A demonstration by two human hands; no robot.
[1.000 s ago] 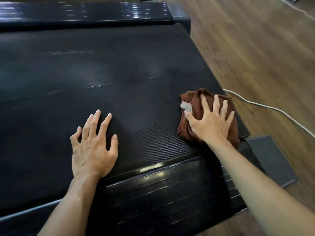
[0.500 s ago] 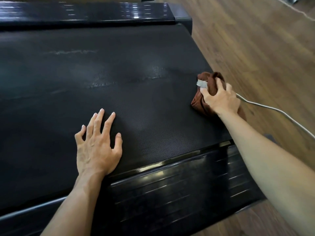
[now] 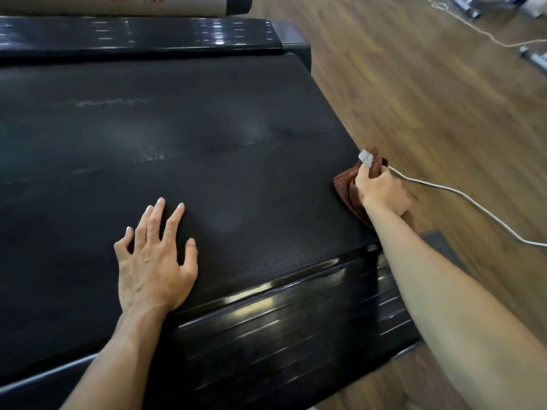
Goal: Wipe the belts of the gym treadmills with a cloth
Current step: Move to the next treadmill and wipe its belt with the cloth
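A wide black treadmill belt [image 3: 207, 137] fills most of the head view, with faint pale streaks across its middle. My left hand [image 3: 154, 255] lies flat on the belt near its front edge, fingers spread. My right hand [image 3: 381, 190] grips a bunched brown cloth [image 3: 344, 184] with a small white tag, right at the belt's right edge. Part of the cloth hangs over that edge and is hidden behind my hand.
Glossy black side rails run along the near side [image 3: 281, 321] and the far side [image 3: 142, 34] of the belt. A white cable [image 3: 461, 196] trails over the wooden floor [image 3: 429, 99] just right of the cloth. Metal equipment feet [image 3: 532, 54] stand at the far right.
My right hand has swept the cloth away from the near corner along the belt's right edge and bunched it up, fingers closing from flat to a grip. The left hand has stayed put.
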